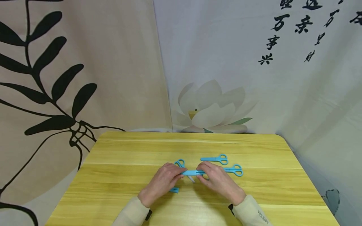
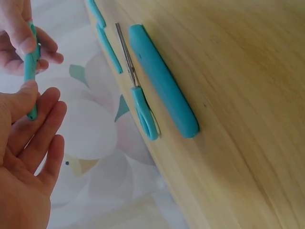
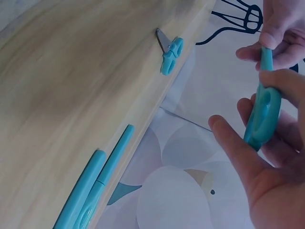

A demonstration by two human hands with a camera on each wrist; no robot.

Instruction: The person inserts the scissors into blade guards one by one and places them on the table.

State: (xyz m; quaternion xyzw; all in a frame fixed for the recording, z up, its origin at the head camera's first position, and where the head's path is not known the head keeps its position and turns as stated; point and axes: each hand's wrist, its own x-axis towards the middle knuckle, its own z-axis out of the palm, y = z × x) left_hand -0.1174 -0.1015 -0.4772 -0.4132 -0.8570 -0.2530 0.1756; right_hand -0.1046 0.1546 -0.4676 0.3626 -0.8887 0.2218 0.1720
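Between both hands, above the table, is a pair of blue scissors [image 1: 192, 173] with its blade in a blue cover. My left hand [image 1: 164, 179] pinches the cover's tip between thumb and fingers. The handle end is gripped by my right hand [image 1: 219, 179]; a handle loop [image 3: 267, 112] shows in the right wrist view. Underneath lies another pair of scissors [image 2: 143, 107], metal blades bare and slightly parted, blue handles pointing away. A loose blue blade cover [image 2: 164, 81] lies nearer the front, partly hidden by my left hand in the head view.
Two more blue scissors with covered blades lie at the right: one pair [image 1: 214, 159] farther back, one pair [image 1: 237, 169] beside my right hand, its front part hidden. The wooden table [image 1: 135, 147] ends at a printed curtain [image 1: 127, 78] behind.
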